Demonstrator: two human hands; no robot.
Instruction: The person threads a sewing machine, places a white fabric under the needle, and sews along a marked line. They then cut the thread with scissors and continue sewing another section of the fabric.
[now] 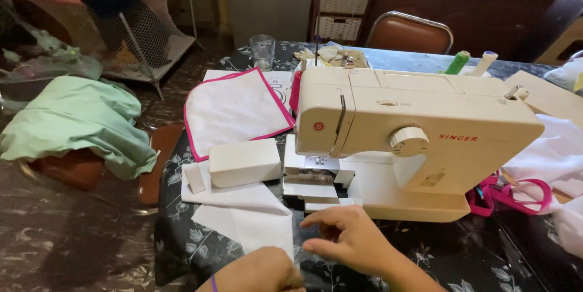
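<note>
lower middle of the frame: right hand (349,240) sits just in front of the open bobbin area (319,184) at the base of the cream sewing machine (413,140), thumb and forefinger curled toward each other as if pinching something very small; nothing visible between them, so cannot tell whether it grips thread or is bare. left hand (261,272) at the bottom edge, curled into a loose fist, touching or just over the lower corner of a white fabric piece (255,219); whether it actually holds the cloth is hidden. the machine's detached cream accessory box (244,161) lies to the left of the free arm, resting on the white fabric. further up and left, a white cloth with pink edging (234,109) lies flat, a clear drinking glass (262,51) beyond it. upper right of the machine: green thread spool (458,62) and a pale one beside it. pink trim (510,195) bunched at the right. black floral tablecloth (437,249) under everything; green cloth heaped on a seat at far left. judgement: the work in hand looks like fiddling at the bobbin compartment. done well, this wants the pinching fingers brought in low and straight toward the opening, the other hand keeping loose fabric clear of it, and light enough touch not to snag on the presser foot (316,161) above.
</note>
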